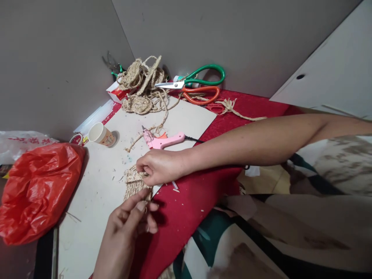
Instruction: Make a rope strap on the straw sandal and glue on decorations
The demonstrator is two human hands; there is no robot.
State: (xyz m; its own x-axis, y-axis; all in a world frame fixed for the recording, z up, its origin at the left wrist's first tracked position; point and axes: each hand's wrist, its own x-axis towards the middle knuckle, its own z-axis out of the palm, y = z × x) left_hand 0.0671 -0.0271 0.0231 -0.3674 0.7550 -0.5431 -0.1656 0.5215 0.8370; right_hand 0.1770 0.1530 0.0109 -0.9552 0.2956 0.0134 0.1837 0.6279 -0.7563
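Note:
A small flat piece of woven jute rope (134,186) lies on a pale board (95,186). My right hand (158,166) reaches across from the right, fingers curled and pinching the piece's upper end. At the lower end, my left hand (128,228) comes up from below with fingertips pinched on the rope. A pink glue gun (162,141) rests just behind my right hand, its black cord running right.
A tangle of jute rope (142,87) is piled at the back corner by green scissors (197,78) and orange scissors (202,94). A paper cup (100,134) and a red plastic bag (35,186) sit left. Red cloth (197,197) covers the table right.

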